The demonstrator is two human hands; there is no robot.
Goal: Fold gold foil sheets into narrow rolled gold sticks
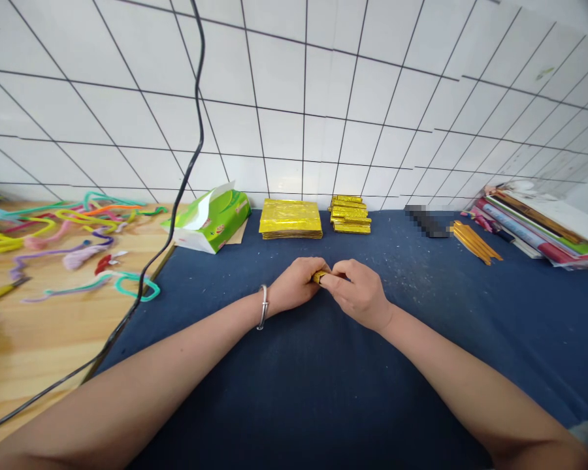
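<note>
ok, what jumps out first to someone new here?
Dead centre on the blue cloth, the left hand and right hand meet, pinching a small gold foil piece between them. Behind them sit a flat gold foil stack and a pile of folded gold pieces; bright pipe cleaners sprawl far left.

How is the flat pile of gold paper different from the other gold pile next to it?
The flat gold stack is wide, with smooth sheets lying level; the folded gold pile to its right is narrower, made of small folded strips stacked unevenly. Both are shiny gold and sit on the blue cloth by the tiled wall. The left hand and right hand pinch a small gold piece.
</note>
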